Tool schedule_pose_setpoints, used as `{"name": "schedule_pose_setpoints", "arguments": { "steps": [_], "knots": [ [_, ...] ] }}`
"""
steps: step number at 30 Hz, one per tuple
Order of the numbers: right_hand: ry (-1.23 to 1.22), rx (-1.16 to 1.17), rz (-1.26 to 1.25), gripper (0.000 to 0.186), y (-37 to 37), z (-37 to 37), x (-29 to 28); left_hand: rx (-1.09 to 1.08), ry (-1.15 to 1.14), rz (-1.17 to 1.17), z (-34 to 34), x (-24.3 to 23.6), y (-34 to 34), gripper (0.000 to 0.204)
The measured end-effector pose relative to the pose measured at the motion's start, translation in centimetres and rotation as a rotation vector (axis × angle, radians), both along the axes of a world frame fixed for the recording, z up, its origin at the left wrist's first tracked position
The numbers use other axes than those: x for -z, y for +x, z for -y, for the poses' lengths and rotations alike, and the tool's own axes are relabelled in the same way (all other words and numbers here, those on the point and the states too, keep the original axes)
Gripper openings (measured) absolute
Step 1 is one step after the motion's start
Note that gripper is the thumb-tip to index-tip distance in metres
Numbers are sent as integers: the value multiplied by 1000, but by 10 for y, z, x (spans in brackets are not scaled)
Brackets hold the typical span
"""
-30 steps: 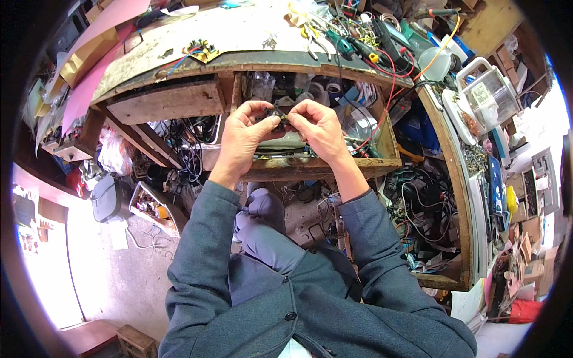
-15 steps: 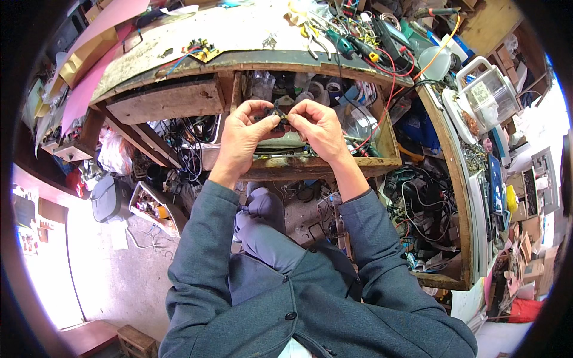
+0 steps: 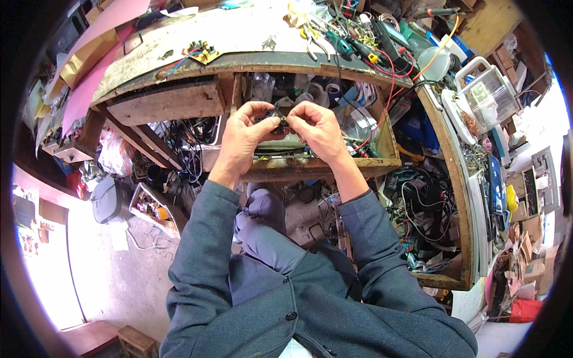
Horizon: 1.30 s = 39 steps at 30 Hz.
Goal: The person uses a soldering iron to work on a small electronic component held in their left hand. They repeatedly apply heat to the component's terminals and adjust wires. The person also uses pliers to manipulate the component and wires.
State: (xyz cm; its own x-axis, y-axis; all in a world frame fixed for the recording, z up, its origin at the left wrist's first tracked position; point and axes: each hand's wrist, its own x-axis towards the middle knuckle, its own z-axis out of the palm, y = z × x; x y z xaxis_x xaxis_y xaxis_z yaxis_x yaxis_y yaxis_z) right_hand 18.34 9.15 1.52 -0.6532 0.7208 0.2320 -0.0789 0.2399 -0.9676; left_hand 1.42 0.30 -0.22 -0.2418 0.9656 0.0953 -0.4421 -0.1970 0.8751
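Over the open wooden drawer (image 3: 322, 165), both hands meet at a small dark part (image 3: 277, 114) with a bit of yellowish colour on it. My left hand (image 3: 246, 134) pinches its left side between thumb and curled fingers. From the right, my right hand (image 3: 320, 129) pinches at the part's other side, thumb and forefinger together. The part is too small and too covered by fingers for its kind to show. Beneath the hands the drawer holds clear plastic bags (image 3: 262, 86), rolls of tape (image 3: 334, 90) and other loose bits.
On the bench top (image 3: 239, 36) lie a small circuit board with wires (image 3: 202, 52), pliers (image 3: 314, 42) and a teal-handled tool (image 3: 339, 45). Red test leads (image 3: 391, 89) hang over the drawer's right side. A clear plastic container (image 3: 486, 98) stands at right; tangled cables (image 3: 418, 197) fill a shelf below.
Both hands stay in nearly the same place, still pinching the small dark part. The right fingertips have shifted slightly against it.
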Motion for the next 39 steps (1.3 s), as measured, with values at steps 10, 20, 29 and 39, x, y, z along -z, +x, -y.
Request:
{"name": "schedule_pose_setpoints", "arguments": {
  "steps": [10, 20, 29, 39],
  "knots": [
    [38, 26, 49, 8, -3, -3, 5, 32, 6, -4, -7, 6, -4, 29],
    [43, 292, 98, 12, 44, -54, 5, -43, -34, 59, -7, 4, -5, 38],
    [628, -7, 677, 20, 44, -55, -7, -158, -16, -101, -5, 2, 0, 53],
    [600, -399, 813, 20, 26, -86, -23, -414, -11, -166, -10, 4, 9, 57]
  ]
}}
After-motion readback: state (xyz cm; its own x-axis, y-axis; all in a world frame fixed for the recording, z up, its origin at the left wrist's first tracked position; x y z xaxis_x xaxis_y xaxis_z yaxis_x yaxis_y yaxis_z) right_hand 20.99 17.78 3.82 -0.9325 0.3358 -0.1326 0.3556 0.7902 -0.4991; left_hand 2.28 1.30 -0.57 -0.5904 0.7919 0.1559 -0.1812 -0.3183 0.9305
